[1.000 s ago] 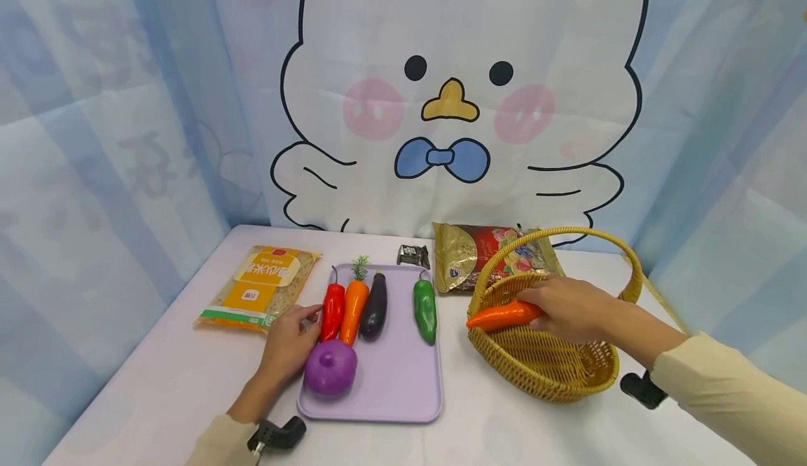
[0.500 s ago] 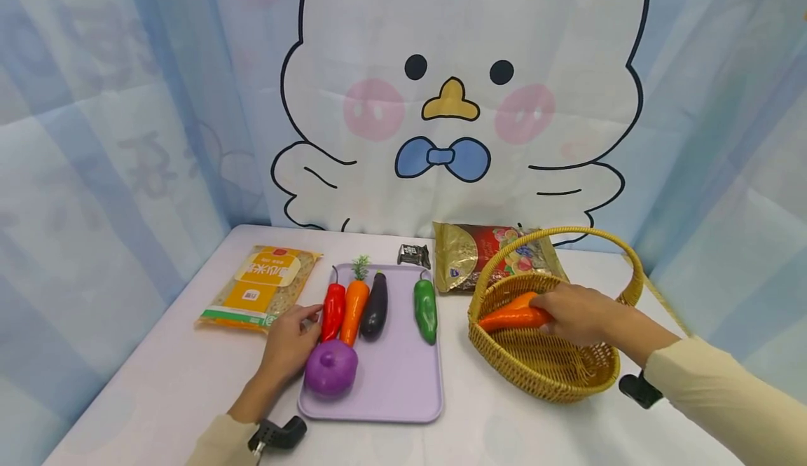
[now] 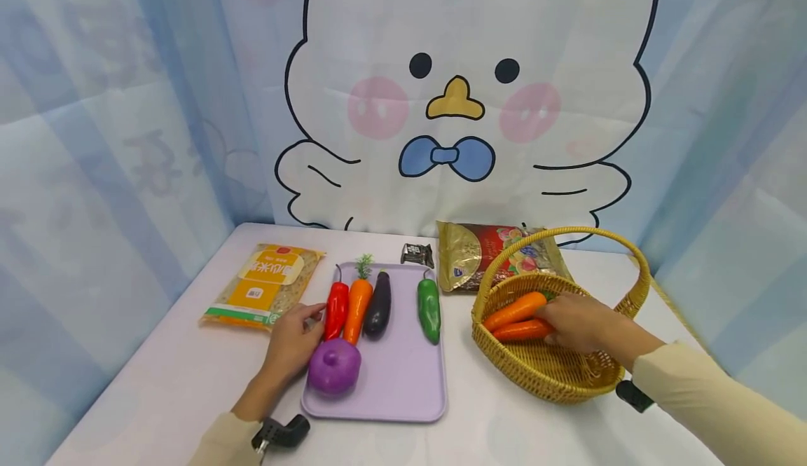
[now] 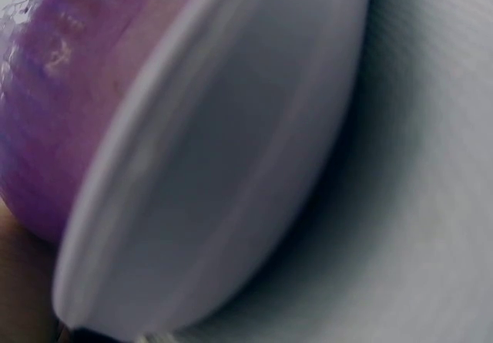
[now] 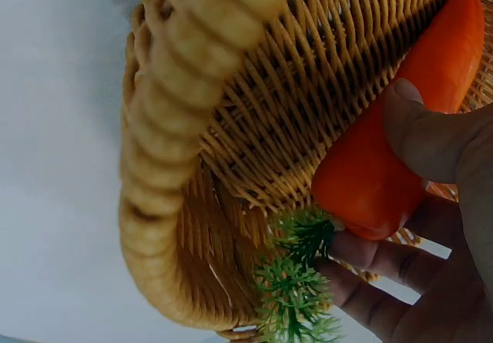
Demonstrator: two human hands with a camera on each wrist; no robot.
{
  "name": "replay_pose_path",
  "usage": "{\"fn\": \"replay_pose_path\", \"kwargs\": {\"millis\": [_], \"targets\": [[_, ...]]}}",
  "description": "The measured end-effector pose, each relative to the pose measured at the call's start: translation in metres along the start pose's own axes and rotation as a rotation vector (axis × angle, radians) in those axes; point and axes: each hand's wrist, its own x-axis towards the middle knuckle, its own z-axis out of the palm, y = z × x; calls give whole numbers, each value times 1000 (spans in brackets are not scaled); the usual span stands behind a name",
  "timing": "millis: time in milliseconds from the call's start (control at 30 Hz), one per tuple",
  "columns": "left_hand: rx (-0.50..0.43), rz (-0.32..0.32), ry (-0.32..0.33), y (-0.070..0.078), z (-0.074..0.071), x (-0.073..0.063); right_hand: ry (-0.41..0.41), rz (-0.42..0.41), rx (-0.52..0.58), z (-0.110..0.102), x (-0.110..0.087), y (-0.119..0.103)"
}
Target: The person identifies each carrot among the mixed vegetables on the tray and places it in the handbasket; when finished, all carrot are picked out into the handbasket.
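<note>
My right hand point(image 3: 574, 322) is inside the wicker basket point(image 3: 536, 375), pinching an orange carrot point(image 3: 520, 331) between thumb and fingers. Another carrot point(image 3: 517, 310) lies beside it. In the right wrist view the thumb lies across the held carrot point(image 5: 385, 169), with green leafy tops point(image 5: 296, 289) near the fingertips. At the lilac tray's point(image 3: 403, 396) left edge rests my left hand point(image 3: 293, 343), its loosely bent fingers by a red chili pepper point(image 3: 337, 308). The tray also bears a carrot point(image 3: 358, 308), an eggplant point(image 3: 378, 305), a green pepper point(image 3: 429, 308) and a purple onion point(image 3: 334, 366).
A yellow grain bag point(image 3: 265, 285) lies left of the tray. Behind the tray sits a small black packet point(image 3: 417, 254), and a gold-and-red bag point(image 3: 469, 259) lies behind the basket. The basket's tall handle point(image 3: 567, 230) arches over its opening. A printed curtain point(image 3: 378, 193) backs the table.
My right hand has lowered its carrot from the basket's left rim down into the basket. A second carrot has come into view beside it. The left hand keeps its place; the head view shifts slightly.
</note>
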Motion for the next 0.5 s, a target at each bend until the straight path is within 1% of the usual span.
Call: {"fn": "replay_pose_path", "kwargs": {"millis": [233, 500], "targets": [[2, 5, -2, 2, -1, 0, -18, 47, 99, 8, 4, -3], [4, -20, -14, 1, -1, 0, -19, 74, 138, 12, 4, 2]]}}
